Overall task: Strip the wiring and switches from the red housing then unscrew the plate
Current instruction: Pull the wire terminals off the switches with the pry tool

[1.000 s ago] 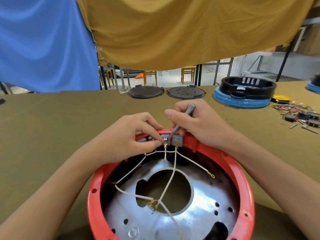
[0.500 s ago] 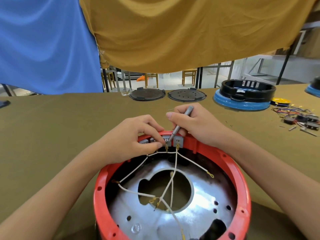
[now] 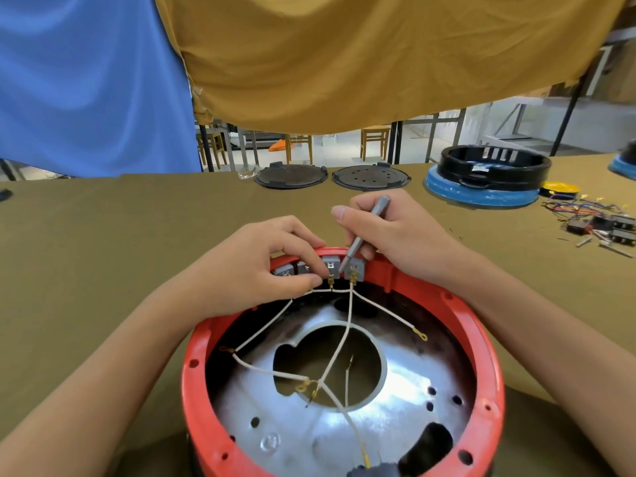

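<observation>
From the head view, the red housing (image 3: 192,366) sits on the table (image 3: 103,235) right in front of the person, open side up, so the white wires (image 3: 347,325) and shiny plate (image 3: 309,432) are easy to reach. At its 12 o'clock rim, the left hand (image 3: 254,270) pinches a wire end by the grey switches (image 3: 354,270) to keep it steady. The right hand (image 3: 395,232) holds a thin grey tool (image 3: 364,232) in a closed grip, its tip poking between two switches, likely to pry one loose.

Red housing (image 3: 481,342) lying open side up on the table, grey switches (image 3: 354,268) lined along its far rim, white wires (image 3: 347,325) trailing across the shiny, holed metal plate (image 3: 309,432) inside
</observation>
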Tool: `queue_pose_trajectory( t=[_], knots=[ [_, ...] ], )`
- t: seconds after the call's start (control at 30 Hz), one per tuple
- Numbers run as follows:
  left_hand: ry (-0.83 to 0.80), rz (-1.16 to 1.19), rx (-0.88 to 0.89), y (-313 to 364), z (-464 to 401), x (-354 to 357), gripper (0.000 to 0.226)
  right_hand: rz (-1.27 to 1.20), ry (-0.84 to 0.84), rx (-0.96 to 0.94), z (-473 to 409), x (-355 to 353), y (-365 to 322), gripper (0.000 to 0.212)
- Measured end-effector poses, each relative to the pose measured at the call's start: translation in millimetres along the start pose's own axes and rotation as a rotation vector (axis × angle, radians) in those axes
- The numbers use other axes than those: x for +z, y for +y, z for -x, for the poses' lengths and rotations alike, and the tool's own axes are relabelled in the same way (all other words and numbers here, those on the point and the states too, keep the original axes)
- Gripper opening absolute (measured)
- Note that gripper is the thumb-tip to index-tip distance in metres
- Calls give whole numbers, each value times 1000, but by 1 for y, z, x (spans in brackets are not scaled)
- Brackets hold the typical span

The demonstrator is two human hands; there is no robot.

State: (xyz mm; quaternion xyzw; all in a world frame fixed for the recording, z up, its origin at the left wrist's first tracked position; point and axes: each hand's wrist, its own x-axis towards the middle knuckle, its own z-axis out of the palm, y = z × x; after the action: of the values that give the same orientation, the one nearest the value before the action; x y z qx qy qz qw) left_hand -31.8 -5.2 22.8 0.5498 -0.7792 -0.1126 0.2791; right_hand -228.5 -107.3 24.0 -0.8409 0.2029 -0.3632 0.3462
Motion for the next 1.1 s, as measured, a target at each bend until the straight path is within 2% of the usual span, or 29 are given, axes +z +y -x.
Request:
queue_pose_trajectory(
  t=[0.07,0.17,0.33,0.43,0.5,0.57,0.67,0.8,1.0,1.1],
  knots=[
    [21,-72,46,5,1,-1,8,-17,8,-4,1,-1,-2,43],
    [48,-294,204,17,3,-5,8,-29,2,-3,3,-1,-3,43],
    [-258,-449,412,41,15,2,8,-53,-17,3,4,-2,-1,46],
    [-412,-536,437,42,13,14,17,-47,-20,3,4,-2,-2,47],
    [-446,-563,443,42,10,15,22,-44,-19,9,4,-2,-1,47],
    [-443,-614,508,44,9,17,23,-39,-18,7,4,-2,-1,48],
    [-387,-719,641,47,7,22,5,-29,-22,-2,3,-1,-2,48],
    [-356,-765,703,46,2,29,15,-37,-32,5,3,-1,-1,48],
    [-354,-666,622,46,1,11,13,-63,-36,13,4,-1,-2,46],
    [-306,-724,565,51,3,-11,9,-69,-34,13,5,-1,-2,43]
  ],
)
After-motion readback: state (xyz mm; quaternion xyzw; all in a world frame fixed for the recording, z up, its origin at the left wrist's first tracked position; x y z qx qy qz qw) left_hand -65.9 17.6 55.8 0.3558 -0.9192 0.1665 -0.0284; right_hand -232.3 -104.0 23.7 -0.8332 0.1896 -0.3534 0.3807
